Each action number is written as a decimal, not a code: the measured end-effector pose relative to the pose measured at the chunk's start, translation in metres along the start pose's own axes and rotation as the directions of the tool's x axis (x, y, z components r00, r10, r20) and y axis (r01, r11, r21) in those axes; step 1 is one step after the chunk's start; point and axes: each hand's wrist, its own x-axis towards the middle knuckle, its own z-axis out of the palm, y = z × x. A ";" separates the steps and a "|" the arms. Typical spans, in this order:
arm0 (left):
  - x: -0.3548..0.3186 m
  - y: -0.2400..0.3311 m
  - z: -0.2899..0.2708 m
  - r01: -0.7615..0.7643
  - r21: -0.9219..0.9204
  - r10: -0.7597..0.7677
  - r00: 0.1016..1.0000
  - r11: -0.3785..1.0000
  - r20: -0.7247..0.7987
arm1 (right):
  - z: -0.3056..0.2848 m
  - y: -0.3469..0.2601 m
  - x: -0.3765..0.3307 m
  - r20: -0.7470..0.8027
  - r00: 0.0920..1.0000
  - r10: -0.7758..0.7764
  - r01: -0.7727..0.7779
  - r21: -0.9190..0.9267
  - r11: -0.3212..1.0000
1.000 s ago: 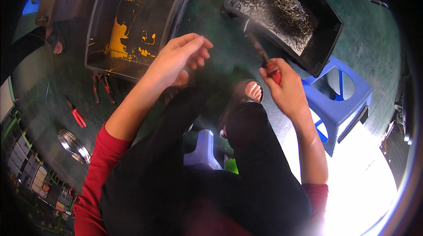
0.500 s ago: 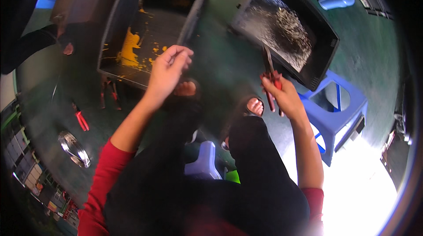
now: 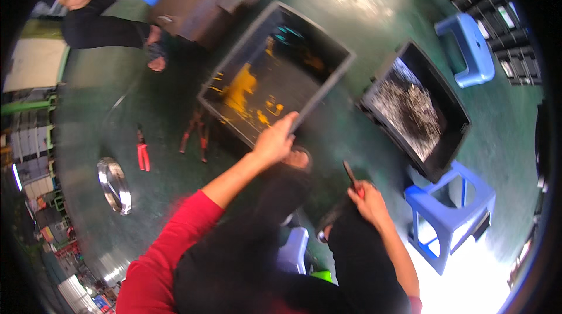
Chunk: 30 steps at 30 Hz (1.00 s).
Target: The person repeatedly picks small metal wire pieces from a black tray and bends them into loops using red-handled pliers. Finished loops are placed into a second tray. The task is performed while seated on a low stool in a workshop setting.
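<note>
My left hand (image 3: 274,140) reaches forward to the near rim of a dark grey crate (image 3: 328,85) that holds yellow and orange pieces; whether the fingers grip the rim is unclear. My right hand (image 3: 367,198) rests by my right knee, shut on a red-handled tool (image 3: 350,174) whose dark end points up and away. I sit low, legs in dark trousers, sleeves red.
A second dark crate (image 3: 451,138) full of silvery metal scraps lies to the right. A blue plastic stool (image 3: 448,220) stands right of my knee, another (image 3: 468,50) farther back. Red pliers (image 3: 142,153) and a metal dish (image 3: 114,185) lie left. Another person (image 3: 111,21) crouches at upper left.
My left hand has stretched farther forward to the yellow-stained crate's edge. The view has swung, so both crates sit more to the right. My right hand stays shut on the tool.
</note>
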 end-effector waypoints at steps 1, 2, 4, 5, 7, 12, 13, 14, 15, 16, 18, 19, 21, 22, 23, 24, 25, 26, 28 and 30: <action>0.000 -0.002 -0.001 -0.071 0.010 0.071 0.997 0.997 -0.041 | 0.006 0.001 -0.003 0.030 0.999 -0.024 0.027 -0.113 0.993; 0.000 -0.004 -0.003 -0.027 0.001 0.027 1.000 1.000 0.000 | 0.012 0.002 -0.006 0.067 0.998 -0.002 0.019 -0.251 0.968; 0.000 -0.008 -0.004 -0.024 0.008 0.025 1.000 1.000 -0.006 | 0.018 0.005 -0.010 0.204 0.975 0.094 -0.052 -0.203 0.978; 0.000 -0.010 -0.004 -0.019 -0.007 0.019 1.000 1.000 -0.003 | 0.019 0.007 -0.010 0.190 0.978 0.086 -0.049 -0.191 0.980; 0.000 -0.012 -0.003 -0.031 -0.031 0.030 1.000 0.999 -0.005 | 0.020 0.013 -0.010 0.172 0.978 0.117 -0.083 -0.197 0.977; -0.004 -0.009 -0.013 -0.038 0.006 0.038 0.999 0.999 -0.012 | 0.021 0.038 0.002 0.126 0.984 0.126 -0.116 -0.087 0.989; -0.006 -0.008 -0.018 -0.031 0.012 0.031 1.000 0.999 0.005 | 0.022 0.043 0.005 0.141 0.981 0.135 -0.128 -0.060 0.990; -0.008 -0.006 -0.023 -0.041 0.016 0.041 0.999 0.999 -0.002 | 0.023 0.047 0.008 0.158 0.970 0.183 -0.179 -0.036 0.983; -0.011 -0.005 -0.029 -0.034 0.019 0.034 0.999 0.999 0.018 | 0.024 0.051 0.010 0.168 0.970 0.174 -0.170 -0.042 0.985; -0.013 -0.004 -0.034 -0.016 0.024 0.015 0.998 1.000 0.054 | 0.025 0.053 0.013 0.166 0.976 0.140 -0.139 -0.020 0.990; -0.014 -0.005 -0.042 -0.012 0.021 0.012 1.000 1.000 0.024 | 0.025 0.057 0.013 0.181 0.966 0.182 -0.185 0.000 0.983; -0.012 -0.007 -0.044 -0.015 -0.007 0.014 0.999 1.000 -0.048 | 0.026 0.057 0.014 0.161 0.974 0.158 -0.158 -0.013 0.987; -0.003 -0.014 -0.047 0.014 -0.102 -0.030 0.988 0.995 -0.154 | 0.024 0.055 0.015 0.180 0.969 0.169 -0.176 0.028 0.984; 0.002 -0.019 -0.048 0.039 -0.091 -0.057 0.977 0.995 -0.205 | 0.025 0.052 0.016 0.184 0.966 0.184 -0.194 0.043 0.980; 0.008 -0.026 -0.050 0.016 -0.100 -0.040 0.969 0.995 -0.243 | 0.020 0.051 0.015 0.226 0.957 0.181 -0.199 0.059 0.978; 0.014 -0.032 -0.049 0.059 -0.244 -0.118 0.966 0.968 -0.231 | 0.019 0.049 0.015 0.221 0.952 0.212 -0.225 0.036 0.974; 0.020 -0.040 -0.051 0.096 -0.216 -0.145 0.963 0.972 -0.226 | 0.018 0.046 0.014 0.215 0.954 0.210 -0.223 0.040 0.974; 0.028 -0.048 -0.053 0.059 -0.118 -0.092 0.953 0.991 -0.290 | 0.018 0.045 0.014 0.213 0.955 0.208 -0.222 0.044 0.974; 0.046 -0.064 -0.057 0.116 -0.144 -0.154 0.945 0.983 -0.290 | 0.015 0.042 0.014 0.253 0.935 0.250 -0.277 0.077 0.958; 0.065 -0.079 -0.059 0.138 -0.105 -0.167 0.918 0.985 -0.359 | 0.015 0.042 0.011 0.241 0.936 0.258 -0.278 0.053 0.959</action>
